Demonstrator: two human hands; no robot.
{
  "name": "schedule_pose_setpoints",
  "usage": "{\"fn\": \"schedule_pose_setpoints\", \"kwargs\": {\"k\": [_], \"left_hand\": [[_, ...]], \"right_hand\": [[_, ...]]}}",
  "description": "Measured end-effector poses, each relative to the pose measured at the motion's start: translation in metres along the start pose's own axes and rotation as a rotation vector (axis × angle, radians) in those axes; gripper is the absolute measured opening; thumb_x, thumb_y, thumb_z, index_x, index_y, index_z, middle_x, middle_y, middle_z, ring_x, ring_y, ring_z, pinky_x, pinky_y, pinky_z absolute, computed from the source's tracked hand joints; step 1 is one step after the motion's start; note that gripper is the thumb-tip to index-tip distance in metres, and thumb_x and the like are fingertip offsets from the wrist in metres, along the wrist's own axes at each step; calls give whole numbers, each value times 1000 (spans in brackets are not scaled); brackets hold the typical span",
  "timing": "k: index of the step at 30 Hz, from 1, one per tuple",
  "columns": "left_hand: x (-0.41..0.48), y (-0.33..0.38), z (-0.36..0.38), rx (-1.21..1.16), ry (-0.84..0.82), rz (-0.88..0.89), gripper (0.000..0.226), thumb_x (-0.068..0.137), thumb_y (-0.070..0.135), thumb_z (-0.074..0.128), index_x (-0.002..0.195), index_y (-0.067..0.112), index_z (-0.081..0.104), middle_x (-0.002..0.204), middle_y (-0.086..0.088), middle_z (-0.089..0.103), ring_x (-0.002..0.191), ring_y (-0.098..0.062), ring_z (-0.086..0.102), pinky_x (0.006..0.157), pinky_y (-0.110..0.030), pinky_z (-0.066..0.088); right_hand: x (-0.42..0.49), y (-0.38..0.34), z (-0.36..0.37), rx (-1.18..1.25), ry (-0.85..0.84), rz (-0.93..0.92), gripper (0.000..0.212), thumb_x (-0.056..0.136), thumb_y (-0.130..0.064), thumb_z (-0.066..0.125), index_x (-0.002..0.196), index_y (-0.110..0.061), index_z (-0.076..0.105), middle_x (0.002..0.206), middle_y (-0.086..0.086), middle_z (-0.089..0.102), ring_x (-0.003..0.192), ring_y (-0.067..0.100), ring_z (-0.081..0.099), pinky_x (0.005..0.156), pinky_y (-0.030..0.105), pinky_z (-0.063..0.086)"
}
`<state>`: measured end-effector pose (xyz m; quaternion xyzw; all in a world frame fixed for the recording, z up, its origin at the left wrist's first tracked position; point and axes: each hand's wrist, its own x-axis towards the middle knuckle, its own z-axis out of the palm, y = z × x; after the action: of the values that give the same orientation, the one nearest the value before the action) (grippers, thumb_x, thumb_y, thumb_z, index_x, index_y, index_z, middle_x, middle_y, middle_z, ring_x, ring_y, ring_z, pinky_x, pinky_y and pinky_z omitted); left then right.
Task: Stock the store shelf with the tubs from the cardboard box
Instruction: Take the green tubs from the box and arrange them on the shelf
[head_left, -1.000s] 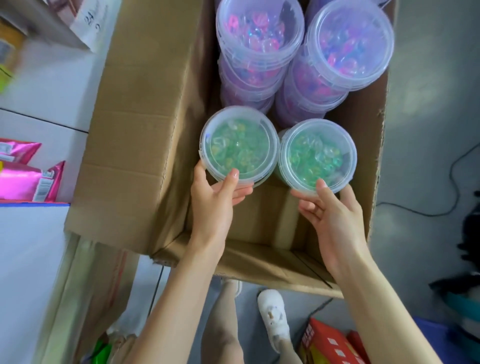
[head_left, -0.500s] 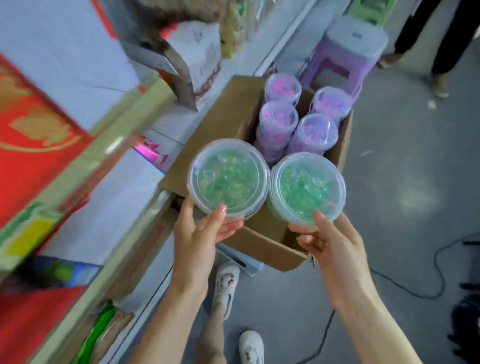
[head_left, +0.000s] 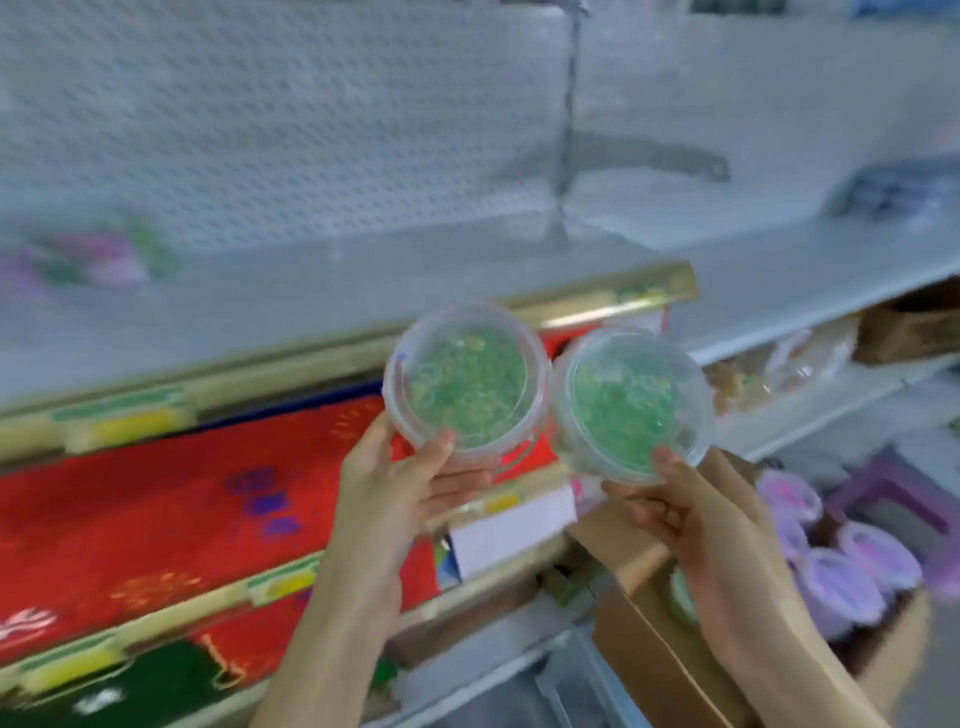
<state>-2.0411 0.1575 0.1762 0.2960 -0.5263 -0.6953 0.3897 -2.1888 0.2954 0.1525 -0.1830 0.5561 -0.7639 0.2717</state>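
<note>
Two clear tubs of green beads, rims touching, are raised before the white shelf (head_left: 311, 301); the left hand (head_left: 395, 483) grips the left tub (head_left: 467, 384), the right hand (head_left: 696, 514) the right tub (head_left: 631, 402); thumb-on-lid holds look shallow, so knocking together could slip one; purple tubs (head_left: 852, 566) wait in the cardboard box (head_left: 644, 649), near right.

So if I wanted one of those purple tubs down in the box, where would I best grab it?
Probably by the lid's rim, coming from straight above. The purple tubs sit lids up, packed side by side inside the cardboard box, so their walls look hard to reach. Once one is lifted, slide your fingers underneath with the thumb on the rim, as the left hand holds its green tub.
</note>
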Motion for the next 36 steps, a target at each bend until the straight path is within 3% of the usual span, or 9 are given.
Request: {"fn": "schedule_pose_setpoints", "kwargs": {"k": [2,6,13,18,21,29,32,34,36], "left_hand": [[1,34,-27,5,48,45,16,87,7,54,102,11,58,69,-18,72,58,-26,70,58,-29,57],[7,88,-86,-35,168,85,8,88,3,52,93,8,51,56,-15,68,47,-21,67,50,-26,55],[20,145,-220,12,421,168,11,88,7,55,98,9,57,69,-22,70,58,-26,70,53,-27,57],[49,168,-304,63,486,157,3,90,9,53,92,8,53,71,-21,71,61,-27,71,52,-25,57],[69,174,-338,90,498,99,11,90,10,54,100,6,52,72,-21,71,66,-29,71,58,-29,57],[102,181,-376,43,465,-68,18,88,18,60,98,6,51,67,-19,71,57,-25,70,57,-28,57],[107,182,-375,54,472,-74,37,87,24,62,114,2,51,68,-18,71,57,-23,70,54,-26,58],[107,181,-373,91,489,-57,49,89,26,59,131,8,41,67,-16,72,57,-23,70,54,-27,58],[102,178,-369,211,550,44,47,91,26,55,134,22,36,62,-10,71,56,-18,68,57,-30,58]], "right_hand": [[2,-13,39,-6,-72,-20,24,86,-15,58,108,-9,63,78,23,68,67,25,61,52,17,51],[9,-23,119,-20,-235,-26,19,86,-13,56,102,-12,64,72,19,70,51,17,60,49,18,51],[14,9,278,-49,-373,74,25,85,-17,60,107,-5,59,86,25,66,45,12,56,48,19,50],[24,33,374,-140,-479,135,15,90,-19,56,99,-8,49,73,18,72,49,15,57,51,20,50],[33,44,407,-219,-470,135,14,89,-20,57,85,-8,50,71,17,72,50,17,55,53,23,48],[74,45,445,-311,-410,298,24,87,-27,61,104,-10,58,58,11,68,47,17,53,64,32,53],[90,41,446,-471,-368,154,37,87,-37,60,112,-10,61,51,8,64,44,17,53,62,34,54],[99,36,439,-730,-318,-139,47,86,-46,57,122,-17,60,53,6,62,50,15,55,66,33,51],[101,27,434,-923,-283,-452,46,86,-48,55,124,-23,59,60,2,56,57,10,52,65,17,44]]}}
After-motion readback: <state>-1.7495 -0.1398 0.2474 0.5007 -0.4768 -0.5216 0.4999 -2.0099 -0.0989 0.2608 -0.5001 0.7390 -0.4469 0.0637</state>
